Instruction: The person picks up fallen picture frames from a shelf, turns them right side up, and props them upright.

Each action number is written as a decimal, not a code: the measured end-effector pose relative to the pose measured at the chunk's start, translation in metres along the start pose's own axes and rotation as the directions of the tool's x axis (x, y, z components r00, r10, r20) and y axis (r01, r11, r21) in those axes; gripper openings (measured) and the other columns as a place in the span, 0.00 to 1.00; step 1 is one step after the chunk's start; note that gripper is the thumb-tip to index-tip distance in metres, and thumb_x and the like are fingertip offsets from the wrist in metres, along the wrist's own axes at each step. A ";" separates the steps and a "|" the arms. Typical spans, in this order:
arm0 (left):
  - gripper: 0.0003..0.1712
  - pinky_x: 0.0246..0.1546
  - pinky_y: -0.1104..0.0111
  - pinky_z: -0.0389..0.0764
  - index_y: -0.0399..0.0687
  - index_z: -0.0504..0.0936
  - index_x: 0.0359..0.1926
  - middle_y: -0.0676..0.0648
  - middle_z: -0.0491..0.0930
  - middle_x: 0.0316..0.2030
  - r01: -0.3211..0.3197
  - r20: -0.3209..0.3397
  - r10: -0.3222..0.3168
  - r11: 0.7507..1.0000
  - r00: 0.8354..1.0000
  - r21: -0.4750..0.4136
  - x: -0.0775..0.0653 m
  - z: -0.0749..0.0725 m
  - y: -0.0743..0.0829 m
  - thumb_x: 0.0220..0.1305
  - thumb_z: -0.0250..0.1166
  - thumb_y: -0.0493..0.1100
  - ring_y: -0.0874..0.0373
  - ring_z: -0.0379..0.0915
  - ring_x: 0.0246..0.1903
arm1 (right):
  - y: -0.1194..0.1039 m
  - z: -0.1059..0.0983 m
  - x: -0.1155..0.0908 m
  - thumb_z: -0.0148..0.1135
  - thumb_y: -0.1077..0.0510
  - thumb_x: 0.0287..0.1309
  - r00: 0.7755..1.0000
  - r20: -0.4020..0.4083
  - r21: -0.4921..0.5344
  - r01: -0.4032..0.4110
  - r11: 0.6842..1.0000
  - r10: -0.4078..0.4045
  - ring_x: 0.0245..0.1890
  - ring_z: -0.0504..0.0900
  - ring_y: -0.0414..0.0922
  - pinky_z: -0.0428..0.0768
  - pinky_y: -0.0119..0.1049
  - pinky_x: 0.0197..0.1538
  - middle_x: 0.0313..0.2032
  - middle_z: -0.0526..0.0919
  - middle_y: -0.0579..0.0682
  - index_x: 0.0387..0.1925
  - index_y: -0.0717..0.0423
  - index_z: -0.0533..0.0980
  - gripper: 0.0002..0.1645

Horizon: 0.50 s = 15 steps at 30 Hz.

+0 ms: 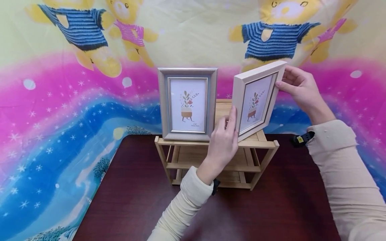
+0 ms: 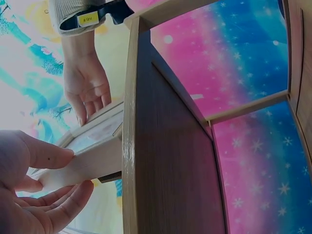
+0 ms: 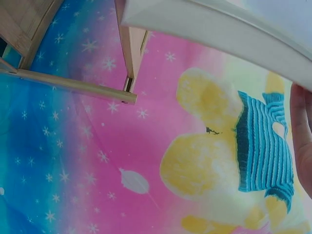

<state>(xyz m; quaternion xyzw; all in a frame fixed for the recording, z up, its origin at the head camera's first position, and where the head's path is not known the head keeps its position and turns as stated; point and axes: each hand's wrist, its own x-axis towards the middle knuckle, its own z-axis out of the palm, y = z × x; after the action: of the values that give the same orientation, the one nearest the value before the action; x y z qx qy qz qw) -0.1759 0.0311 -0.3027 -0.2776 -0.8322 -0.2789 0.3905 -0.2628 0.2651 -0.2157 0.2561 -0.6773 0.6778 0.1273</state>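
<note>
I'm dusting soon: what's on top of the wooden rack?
A grey frame stands at the left; the left hand and right hand hold a cream frame at the right, perhaps resting. Whatever the frames cover on the wooden rack can't be seen.

Pale frame [image 3: 219,34] cropped in right wrist view; lettering [image 1: 255,119] illegible.

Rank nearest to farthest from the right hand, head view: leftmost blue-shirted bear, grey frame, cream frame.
1. Cream frame: in the right hand.
2. Grey frame: left, on the rack.
3. Blue-shirted bear: far left, on the backdrop.
</note>
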 end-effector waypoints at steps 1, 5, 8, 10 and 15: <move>0.38 0.37 0.73 0.77 0.32 0.58 0.65 0.38 0.73 0.43 -0.002 -0.004 0.002 1.000 1.000 -0.002 0.000 0.000 0.001 0.54 0.63 0.32 0.53 0.73 0.37 | -0.001 0.001 0.000 0.56 0.72 0.54 1.000 -0.007 -0.009 0.000 1.000 0.000 0.39 0.80 0.40 0.76 0.22 0.40 0.41 0.81 0.47 0.58 0.57 0.70 0.28; 0.38 0.38 0.72 0.77 0.32 0.59 0.64 0.38 0.73 0.42 -0.018 -0.026 0.017 1.000 1.000 -0.010 -0.002 0.002 0.003 0.53 0.63 0.32 0.53 0.73 0.37 | -0.004 0.006 0.000 0.56 0.72 0.54 0.999 -0.029 -0.080 0.020 0.997 -0.022 0.41 0.79 0.39 0.75 0.22 0.42 0.43 0.80 0.45 0.62 0.48 0.64 0.35; 0.38 0.40 0.71 0.77 0.30 0.58 0.64 0.37 0.73 0.43 -0.025 -0.039 0.024 1.000 0.999 -0.008 -0.003 0.003 0.004 0.53 0.63 0.32 0.52 0.73 0.39 | -0.006 0.009 -0.001 0.55 0.71 0.56 0.998 -0.030 -0.201 0.041 0.979 -0.048 0.43 0.78 0.37 0.75 0.21 0.42 0.46 0.79 0.43 0.62 0.45 0.63 0.35; 0.39 0.41 0.71 0.77 0.28 0.56 0.64 0.37 0.73 0.43 -0.022 -0.044 0.022 1.000 0.999 0.002 -0.003 0.004 0.004 0.53 0.64 0.33 0.51 0.73 0.40 | -0.007 0.010 -0.001 0.54 0.70 0.56 0.998 -0.021 -0.260 0.055 0.964 -0.063 0.44 0.78 0.36 0.75 0.21 0.42 0.47 0.78 0.43 0.62 0.45 0.63 0.33; 0.40 0.44 0.71 0.75 0.23 0.56 0.62 0.35 0.74 0.43 -0.010 -0.060 0.011 1.000 0.998 0.006 -0.003 0.006 0.004 0.52 0.65 0.34 0.50 0.74 0.42 | -0.010 0.014 -0.002 0.54 0.63 0.59 1.000 0.007 -0.380 0.013 0.925 -0.011 0.51 0.74 0.42 0.71 0.30 0.53 0.55 0.73 0.53 0.66 0.41 0.58 0.35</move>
<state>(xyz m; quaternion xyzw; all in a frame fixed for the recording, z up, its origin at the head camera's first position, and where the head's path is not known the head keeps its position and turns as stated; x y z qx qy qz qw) -0.1746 0.0372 -0.3077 -0.2724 -0.8196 -0.2824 0.4175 -0.2538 0.2519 -0.2087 0.2324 -0.7943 0.5325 0.1772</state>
